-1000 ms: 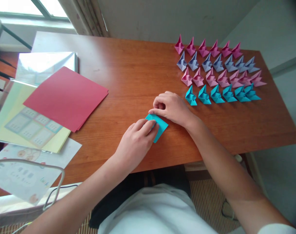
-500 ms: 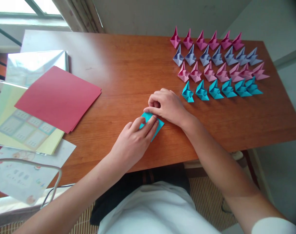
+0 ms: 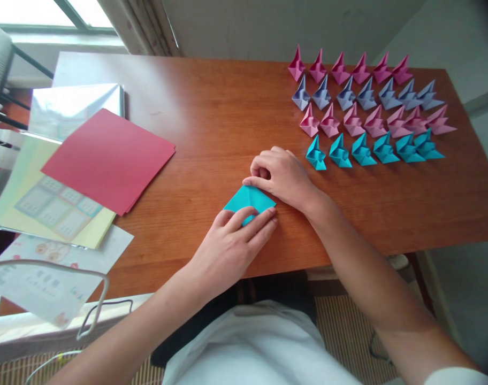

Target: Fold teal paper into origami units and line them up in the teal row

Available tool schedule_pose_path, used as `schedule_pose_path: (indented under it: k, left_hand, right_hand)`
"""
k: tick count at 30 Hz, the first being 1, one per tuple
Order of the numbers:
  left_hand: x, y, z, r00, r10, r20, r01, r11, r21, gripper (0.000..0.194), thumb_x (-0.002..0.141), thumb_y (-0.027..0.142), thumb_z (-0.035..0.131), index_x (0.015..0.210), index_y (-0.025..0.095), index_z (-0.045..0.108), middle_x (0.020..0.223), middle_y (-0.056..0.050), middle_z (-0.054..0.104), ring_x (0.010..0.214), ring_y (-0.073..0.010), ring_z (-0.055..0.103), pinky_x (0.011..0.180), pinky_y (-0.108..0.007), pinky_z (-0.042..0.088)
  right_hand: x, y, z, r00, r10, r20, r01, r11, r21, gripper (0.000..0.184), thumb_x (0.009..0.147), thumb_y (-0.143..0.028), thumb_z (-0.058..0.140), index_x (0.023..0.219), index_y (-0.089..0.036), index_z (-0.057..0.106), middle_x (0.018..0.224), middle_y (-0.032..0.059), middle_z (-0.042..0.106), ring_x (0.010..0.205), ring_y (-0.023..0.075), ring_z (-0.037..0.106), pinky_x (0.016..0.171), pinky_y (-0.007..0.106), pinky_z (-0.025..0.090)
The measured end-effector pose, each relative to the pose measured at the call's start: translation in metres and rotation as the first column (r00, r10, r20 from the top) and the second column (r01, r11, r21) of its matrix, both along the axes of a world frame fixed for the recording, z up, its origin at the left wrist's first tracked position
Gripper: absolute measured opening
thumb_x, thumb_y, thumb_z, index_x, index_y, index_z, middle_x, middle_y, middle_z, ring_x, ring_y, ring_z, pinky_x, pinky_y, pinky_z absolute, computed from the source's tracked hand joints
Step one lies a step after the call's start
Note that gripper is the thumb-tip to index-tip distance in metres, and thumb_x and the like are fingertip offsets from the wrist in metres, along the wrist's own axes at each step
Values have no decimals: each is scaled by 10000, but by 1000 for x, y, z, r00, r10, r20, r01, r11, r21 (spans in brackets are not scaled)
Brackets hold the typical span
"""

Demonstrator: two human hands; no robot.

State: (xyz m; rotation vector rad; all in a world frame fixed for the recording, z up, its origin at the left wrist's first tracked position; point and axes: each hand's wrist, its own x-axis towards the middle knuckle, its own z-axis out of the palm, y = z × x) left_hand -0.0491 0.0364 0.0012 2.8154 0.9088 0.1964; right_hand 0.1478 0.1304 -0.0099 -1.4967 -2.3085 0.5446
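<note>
A small folded sheet of turquoise paper (image 3: 251, 197) lies on the table in front of me, a centre crease showing. Across its lower part rests my left hand (image 3: 234, 240), fingers stretched out and pressing it down; they hide the near corner. My right hand (image 3: 282, 174) is at the far corner, with its fingers curled and the thumb on the paper's tip. To the right stands a row of turquoise folded paper pieces (image 3: 363, 152), each with pointed tips. Behind it are rows of pink pieces (image 3: 375, 123), lilac pieces (image 3: 366, 96) and magenta pieces (image 3: 360, 70).
Left on the wooden table (image 3: 204, 117) lie red paper sheets (image 3: 111, 160) over a yellow sheet pack (image 3: 93, 230) and a shiny clear packet (image 3: 77, 99). Nearer is a printed white sheet (image 3: 63, 278). A bent pale tube (image 3: 101, 297) crosses the lower left corner.
My left hand has slid down toward the near side of the turquoise paper, so more of its top face shows. My right hand stays at the far corner. The view has shifted slightly.
</note>
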Motion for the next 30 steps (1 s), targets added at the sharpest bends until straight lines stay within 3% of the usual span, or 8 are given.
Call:
schedule_pose_path:
  k: [5,9,16,22,26,30]
  left_hand:
    - [-3,-1,-1,979,174,108,-176,984,12,370,999,146,465,1303,174,673,1432,-68,658,1236,-284,601,942,-437,457]
    - [-3,3,-4,960,264,94,-271,959,78,364,999,149,471,1310,134,658,1466,-89,626,1279,-311,591,978,-461,451]
    - [-5,-5,-5,965,260,14,-260,957,129,457,1019,147,433,1463,92,526,1555,-163,509,1417,-301,515,1115,-494,378]
    - [-12,-32,-1,944,323,-61,-318,945,76,652,1033,414,465,1516,-21,418,1617,-235,378,1497,-367,401,1223,-541,270]
    - [-20,-48,-2,929,368,-40,-363,928,88,706,1015,462,490,1518,-28,406,1604,-243,407,1501,-376,392,1229,-542,291]
    - [-29,-45,1,940,341,28,-342,936,80,639,1003,393,534,1498,1,435,1567,-232,477,1457,-373,457,1181,-550,382]
  right_hand:
    - [0,-1,-1,1000,9,-4,-9,1000,11,300,927,-443,711,753,-216,621,799,22,662,807,203,516,762,346,332]
    - [1,-1,-2,1000,10,-5,-10,1000,16,292,926,-440,714,762,-216,623,796,18,668,812,205,527,762,350,331]
    - [1,-2,-1,1000,10,-11,-10,1000,17,316,940,-464,688,759,-215,617,799,23,670,802,204,525,763,352,340]
    - [0,-2,-1,1000,3,-4,-3,1000,18,348,953,-506,656,767,-215,618,809,25,681,818,206,536,770,352,336]
    - [0,-3,-1,1000,8,-2,-8,1000,14,336,955,-493,659,771,-214,619,821,24,690,818,204,538,770,346,339]
    - [0,-3,-1,1000,7,5,-7,1000,24,318,951,-475,672,775,-215,620,817,19,690,826,206,543,762,348,335]
